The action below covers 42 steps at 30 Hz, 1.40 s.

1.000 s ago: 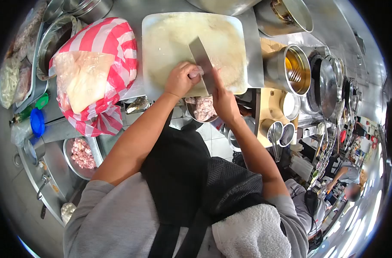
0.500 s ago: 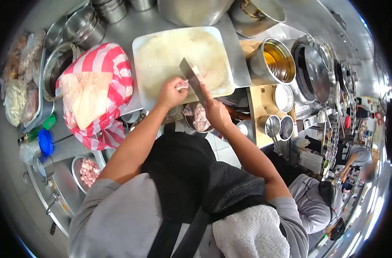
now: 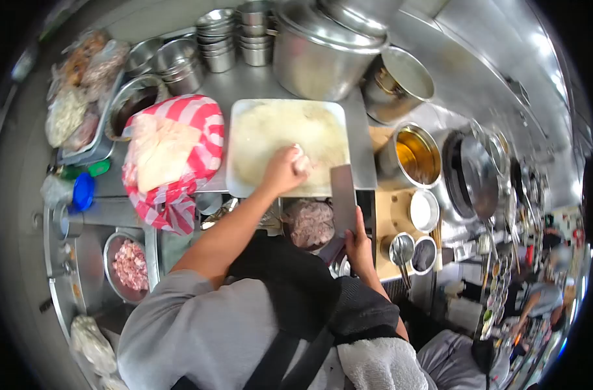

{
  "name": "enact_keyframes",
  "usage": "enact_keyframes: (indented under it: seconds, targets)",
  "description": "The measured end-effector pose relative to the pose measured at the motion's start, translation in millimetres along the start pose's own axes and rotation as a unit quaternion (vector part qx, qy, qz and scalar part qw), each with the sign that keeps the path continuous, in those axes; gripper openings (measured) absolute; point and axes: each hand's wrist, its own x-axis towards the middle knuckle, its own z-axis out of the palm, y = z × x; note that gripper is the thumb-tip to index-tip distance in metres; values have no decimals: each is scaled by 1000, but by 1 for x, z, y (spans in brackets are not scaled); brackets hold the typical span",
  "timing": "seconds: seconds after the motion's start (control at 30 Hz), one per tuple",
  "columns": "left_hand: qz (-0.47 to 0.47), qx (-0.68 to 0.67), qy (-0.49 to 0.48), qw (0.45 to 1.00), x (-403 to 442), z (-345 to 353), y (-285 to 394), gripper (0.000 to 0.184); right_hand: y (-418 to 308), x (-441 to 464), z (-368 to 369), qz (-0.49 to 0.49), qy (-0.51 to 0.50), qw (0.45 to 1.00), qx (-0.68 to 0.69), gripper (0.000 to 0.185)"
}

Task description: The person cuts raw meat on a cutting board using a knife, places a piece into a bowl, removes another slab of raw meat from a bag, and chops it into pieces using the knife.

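Observation:
My left hand (image 3: 283,172) is closed around pale pieces of raw meat (image 3: 300,153) over the front half of the white cutting board (image 3: 257,127). In my right hand (image 3: 359,248) is a cleaver (image 3: 343,198), its broad blade upright beside the board's front right corner, away from the meat. My right fingers wrap its handle, which is partly hidden. Below the board's front edge, between my arms, sits a container of raw meat pieces (image 3: 311,224).
Left of the board lies a red-and-white striped bag (image 3: 205,140) with a pale slab on it. A pot of yellow liquid (image 3: 413,156) stands right, with a wok (image 3: 475,175) beyond. A large lidded pot (image 3: 316,62) is behind. A bowl of diced meat (image 3: 129,265) sits lower left.
The cleaver has left the board and come back toward my body on the right. My left hand now grips pale meat pieces over the board. The camera view has shifted.

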Motion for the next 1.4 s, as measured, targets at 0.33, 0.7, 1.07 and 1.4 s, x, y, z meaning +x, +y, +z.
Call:
enact_keyframes:
  seconds: [0.33, 0.7, 1.07, 1.4]
  targets:
    - [-103, -80, -154, 979, -31, -23, 22, 42, 50, 8, -24, -52, -91, 994, -34, 86]
    - [-244, 165, 364, 883, -262, -293, 62, 48, 107, 37, -25, -119, -140, 981, 62, 84]
    - [-116, 496, 596, 621, -320, -557, 144, 53, 102, 32, -7, -112, -115, 978, 133, 81]
    - [-343, 287, 440, 779, -364, -417, -117, 30, 63, 30, 14, -20, -58, 997, 38, 81]
